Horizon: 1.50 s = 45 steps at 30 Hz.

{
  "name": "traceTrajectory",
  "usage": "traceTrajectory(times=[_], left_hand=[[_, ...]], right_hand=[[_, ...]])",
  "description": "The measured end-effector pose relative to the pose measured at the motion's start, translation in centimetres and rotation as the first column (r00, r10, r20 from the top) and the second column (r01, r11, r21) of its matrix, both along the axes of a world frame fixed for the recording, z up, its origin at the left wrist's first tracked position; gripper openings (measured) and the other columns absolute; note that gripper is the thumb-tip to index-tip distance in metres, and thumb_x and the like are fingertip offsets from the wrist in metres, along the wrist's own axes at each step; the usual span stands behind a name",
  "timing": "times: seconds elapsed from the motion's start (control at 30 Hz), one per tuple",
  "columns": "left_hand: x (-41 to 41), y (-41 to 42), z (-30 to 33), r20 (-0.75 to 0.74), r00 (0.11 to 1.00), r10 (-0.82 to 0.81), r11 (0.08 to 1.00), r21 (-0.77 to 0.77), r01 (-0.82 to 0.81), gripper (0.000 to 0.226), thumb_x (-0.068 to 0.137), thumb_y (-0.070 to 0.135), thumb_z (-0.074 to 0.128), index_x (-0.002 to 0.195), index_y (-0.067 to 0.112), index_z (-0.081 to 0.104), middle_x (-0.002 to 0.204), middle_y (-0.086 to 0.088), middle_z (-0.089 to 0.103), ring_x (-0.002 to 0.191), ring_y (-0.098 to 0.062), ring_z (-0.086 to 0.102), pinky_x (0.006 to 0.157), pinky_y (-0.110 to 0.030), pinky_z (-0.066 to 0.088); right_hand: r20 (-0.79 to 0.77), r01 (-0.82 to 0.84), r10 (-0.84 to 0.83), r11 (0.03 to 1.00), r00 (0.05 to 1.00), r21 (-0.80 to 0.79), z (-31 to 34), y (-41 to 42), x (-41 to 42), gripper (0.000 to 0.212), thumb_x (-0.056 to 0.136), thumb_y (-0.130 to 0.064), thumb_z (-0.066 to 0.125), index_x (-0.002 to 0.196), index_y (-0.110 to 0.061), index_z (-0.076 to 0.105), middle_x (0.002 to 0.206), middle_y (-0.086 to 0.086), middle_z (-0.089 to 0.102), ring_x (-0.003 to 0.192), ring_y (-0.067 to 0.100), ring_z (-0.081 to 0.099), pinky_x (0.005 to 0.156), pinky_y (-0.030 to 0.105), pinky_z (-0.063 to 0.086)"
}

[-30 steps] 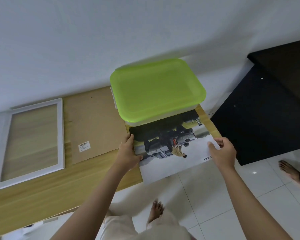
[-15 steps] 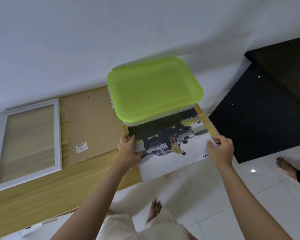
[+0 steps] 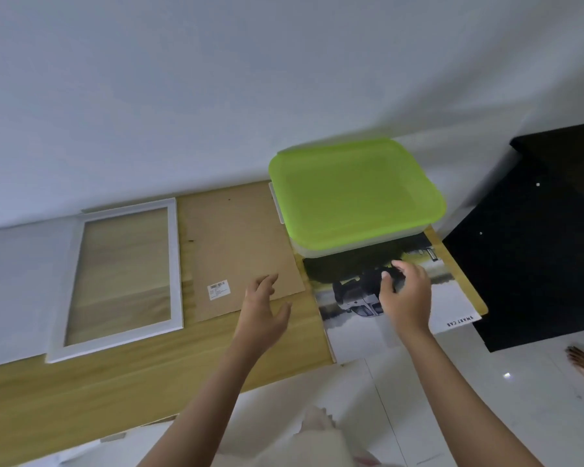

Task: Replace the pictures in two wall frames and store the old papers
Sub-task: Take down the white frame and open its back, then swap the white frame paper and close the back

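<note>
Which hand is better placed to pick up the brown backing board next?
Left. The left hand hovers open right at the backing board's near corner, while the right hand is over the car poster, farther from the board.

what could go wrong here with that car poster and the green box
The car poster overhangs the table edge with its far end tucked under the green-lidded box. Neither hand has a grip on it: the left hand is open beside the backing board, the right hand hovers above the poster. Pulling it out could tear or crease the paper, or drag the box along.
</note>
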<state>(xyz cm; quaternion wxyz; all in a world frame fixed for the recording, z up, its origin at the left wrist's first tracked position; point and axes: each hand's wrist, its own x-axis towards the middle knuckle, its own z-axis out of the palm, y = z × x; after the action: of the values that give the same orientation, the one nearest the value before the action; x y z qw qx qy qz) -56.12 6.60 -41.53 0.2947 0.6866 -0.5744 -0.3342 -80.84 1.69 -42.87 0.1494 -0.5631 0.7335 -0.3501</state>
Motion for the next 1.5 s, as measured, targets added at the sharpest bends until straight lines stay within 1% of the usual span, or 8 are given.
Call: traceTrajectory(times=[0.13, 0.53, 0.7, 0.8, 0.93, 1.1, 1.3, 1.5], left_hand=[[8.1, 1.6, 0.8, -0.009, 0.998, 0.064, 0.997, -0.047, -0.064, 0.056, 0.086, 0.021, 0.063, 0.138, 0.017, 0.04, 0.131, 0.003, 0.042, 0.113, -0.008, 0.049, 0.091, -0.022, 0.04], [38.1, 9.1, 1.5, 0.057, 0.907, 0.418, 0.908, -0.049, -0.415, 0.047, 0.085, 0.016, 0.062, 0.13, 0.013, 0.049, 0.128, -0.004, 0.047, 0.117, -0.02, 0.051, 0.097, -0.03, 0.042], [45.6, 12.2, 0.8, 0.081, 0.842, 0.533, 0.845, 0.011, -0.535, 0.047, 0.085, 0.016, 0.062, 0.129, 0.012, 0.049, 0.129, -0.005, 0.047, 0.124, -0.021, 0.044, 0.098, -0.028, 0.035], [48.5, 13.5, -0.1, 0.072, 0.811, 0.58, 0.808, 0.076, -0.584, 0.051, 0.083, 0.017, 0.065, 0.13, 0.013, 0.048, 0.132, -0.006, 0.044, 0.127, -0.023, 0.041, 0.098, -0.033, 0.036], [50.5, 13.9, -1.4, 0.067, 0.796, 0.601, 0.782, 0.156, -0.603, 0.057, 0.078, 0.019, 0.07, 0.131, 0.016, 0.048, 0.13, -0.006, 0.045, 0.119, -0.023, 0.046, 0.098, -0.037, 0.041], [51.9, 13.3, -2.3, 0.049, 0.81, 0.585, 0.791, 0.188, -0.582, 0.059, 0.073, 0.015, 0.074, 0.128, 0.016, 0.053, 0.122, -0.002, 0.052, 0.11, -0.022, 0.052, 0.09, -0.032, 0.045], [52.6, 13.1, -2.4, 0.053, 0.798, 0.601, 0.779, 0.187, -0.599, 0.058, 0.069, 0.014, 0.078, 0.123, 0.015, 0.057, 0.11, 0.008, 0.052, 0.097, -0.019, 0.056, 0.084, -0.033, 0.048], [52.5, 13.0, -2.5, 0.027, 0.781, 0.624, 0.761, 0.209, -0.615, 0.054, 0.069, 0.01, 0.078, 0.119, 0.015, 0.058, 0.109, 0.0, 0.049, 0.093, -0.017, 0.054, 0.075, -0.023, 0.042]], right_hand=[[0.059, -0.11, 0.114, 0.992, 0.992, -0.06, 0.8, 0.3, 10.1, 0.026, 0.087, -0.011, 0.062, 0.112, -0.003, 0.061, 0.111, 0.013, 0.059, 0.102, 0.025, 0.056, 0.082, 0.029, 0.042], [0.161, -0.463, 0.457, 0.887, 0.875, -0.001, 1.5, 2.4, 42.8, 0.028, 0.089, -0.014, 0.059, 0.116, -0.008, 0.059, 0.114, 0.007, 0.058, 0.102, 0.019, 0.059, 0.083, 0.021, 0.04], [0.073, -0.563, 0.559, 0.826, 0.826, 0.04, 1.6, 2.0, 51.5, 0.031, 0.089, -0.02, 0.059, 0.118, -0.011, 0.058, 0.113, 0.005, 0.06, 0.106, 0.021, 0.057, 0.092, 0.038, 0.049], [0.042, -0.593, 0.592, 0.798, 0.805, 0.106, 1.8, 0.5, 55.3, 0.034, 0.088, -0.022, 0.058, 0.119, -0.01, 0.058, 0.112, 0.006, 0.06, 0.109, 0.024, 0.053, 0.093, 0.043, 0.046], [-0.037, -0.642, 0.664, 0.734, 0.747, 0.221, 1.8, -2.4, 59.0, 0.038, 0.088, -0.022, 0.056, 0.124, -0.01, 0.054, 0.119, 0.008, 0.058, 0.117, 0.03, 0.047, 0.095, 0.039, 0.042], [-0.182, -0.624, 0.733, 0.661, 0.655, 0.416, 1.2, -5.6, 62.0, 0.043, 0.09, -0.028, 0.05, 0.13, -0.014, 0.048, 0.132, 0.006, 0.051, 0.123, 0.031, 0.041, 0.098, 0.038, 0.038], [-0.339, -0.532, 0.692, 0.714, 0.638, 0.456, 0.3, -8.1, 62.7, 0.047, 0.086, -0.042, 0.054, 0.122, -0.013, 0.05, 0.129, 0.007, 0.05, 0.12, 0.033, 0.04, 0.093, 0.04, 0.037], [-0.341, -0.488, 0.653, 0.743, 0.676, 0.458, 0.2, -8.7, 63.5, 0.048, 0.079, -0.047, 0.06, 0.115, -0.015, 0.052, 0.12, 0.005, 0.057, 0.115, 0.033, 0.041, 0.09, 0.04, 0.03]])
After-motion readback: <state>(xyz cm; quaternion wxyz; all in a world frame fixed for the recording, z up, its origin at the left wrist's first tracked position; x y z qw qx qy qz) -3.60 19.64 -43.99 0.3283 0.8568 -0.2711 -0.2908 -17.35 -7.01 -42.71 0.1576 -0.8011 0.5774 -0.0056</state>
